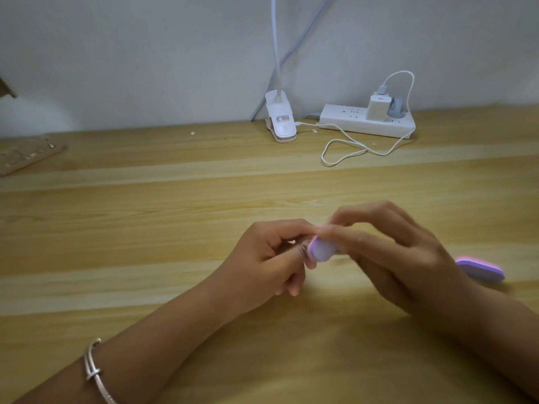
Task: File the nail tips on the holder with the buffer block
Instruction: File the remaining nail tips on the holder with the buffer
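Pinching small lilac foam buffer block (322, 249), right hand (388, 252) presses it on silver metal holder (303, 251), centre frame; left hand (268, 258) pinches holder steady for filing.

On our left wrist (131, 355) we wear a thin silver bracelet (94, 371), two slim bands side by side, joined by a small silver ring bead that crosses them. Our left forearm (180, 325) and right forearm (495, 330) are bare, and the nails on our left hand (262, 258) look short and pale.
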The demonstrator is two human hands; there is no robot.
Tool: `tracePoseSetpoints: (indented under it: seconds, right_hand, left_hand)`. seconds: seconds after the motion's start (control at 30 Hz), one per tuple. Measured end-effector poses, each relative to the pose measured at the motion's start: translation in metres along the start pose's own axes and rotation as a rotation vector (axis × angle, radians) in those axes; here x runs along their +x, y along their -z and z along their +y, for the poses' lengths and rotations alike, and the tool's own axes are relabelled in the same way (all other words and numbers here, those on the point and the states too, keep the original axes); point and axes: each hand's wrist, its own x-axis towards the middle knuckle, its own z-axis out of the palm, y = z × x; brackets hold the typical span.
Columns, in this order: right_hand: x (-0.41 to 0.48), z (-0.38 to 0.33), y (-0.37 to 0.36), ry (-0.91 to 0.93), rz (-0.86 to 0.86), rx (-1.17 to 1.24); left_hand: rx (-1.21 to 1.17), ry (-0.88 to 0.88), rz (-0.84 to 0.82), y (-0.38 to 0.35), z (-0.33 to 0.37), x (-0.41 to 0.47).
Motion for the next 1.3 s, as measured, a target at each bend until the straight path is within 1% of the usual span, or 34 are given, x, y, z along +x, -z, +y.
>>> tracePoseSetpoints:
  seconds: [0.1, 0.23, 0.37, 0.5, 0.63, 0.67, 0.77, 0.8, 0.9, 0.97, 1.0, 1.07, 1.13, 1.23, 1.3]
  right_hand:
    - [0.002, 0.0, 0.002, -0.06, 0.034, -0.004]
    - [0.001, -0.011, -0.004, 0.048, -0.013, 0.004]
    - [0.001, -0.001, 0.004, -0.076, 0.074, -0.042]
    - [-0.002, -0.008, -0.004, 0.002, 0.013, -0.031]
    - [0.0, 0.001, 0.001, -0.088, 0.06, -0.028]
    - [0.0, -0.001, 0.0, -0.085, 0.053, -0.017]
    - [-0.001, -0.01, -0.006, -0.009, 0.001, -0.018]
    - [-0.001, -0.007, -0.004, -0.019, 0.006, -0.023]
    - [0.001, 0.006, 0.007, -0.183, 0.111, -0.04]
    - [0.001, 0.002, 0.009, -0.218, 0.156, -0.012]
    - [0.001, -0.003, 0.007, -0.2, 0.15, 0.021]
    - [-0.001, -0.013, 0.0, -0.112, 0.072, 0.068]
    - [-0.001, -0.01, 0.0, -0.065, 0.012, 0.038]
    - [0.0, 0.003, 0.004, -0.181, 0.077, -0.022]
    - [0.001, -0.002, 0.004, -0.192, 0.109, 0.016]
  left_hand:
    - [-0.041, 0.03, 0.003, 0.0, 0.0, 0.001]
    - [-0.023, -0.018, -0.037, -0.001, 0.0, 0.0]
    - [-0.006, 0.022, -0.016, -0.001, -0.002, 0.0]
    - [0.021, -0.012, -0.006, -0.001, -0.001, 0.0]
    - [-0.002, 0.014, 0.025, -0.001, 0.001, 0.001]
    - [-0.003, 0.014, 0.025, -0.001, 0.001, 0.001]
    - [0.025, 0.002, 0.005, 0.0, 0.002, 0.0]
    - [0.029, 0.009, 0.0, 0.001, 0.002, 0.0]
    - [0.004, 0.063, -0.004, 0.001, 0.002, 0.0]
    - [-0.005, 0.088, -0.043, 0.0, 0.003, 0.0]
    - [-0.011, 0.097, -0.069, -0.001, 0.003, 0.0]
    - [-0.035, 0.105, -0.108, -0.002, 0.005, -0.001]
    - [-0.049, 0.121, -0.12, -0.001, 0.006, -0.001]
    - [-0.07, 0.158, -0.127, 0.0, 0.006, -0.001]
    - [-0.07, 0.166, -0.144, 0.0, 0.005, -0.001]
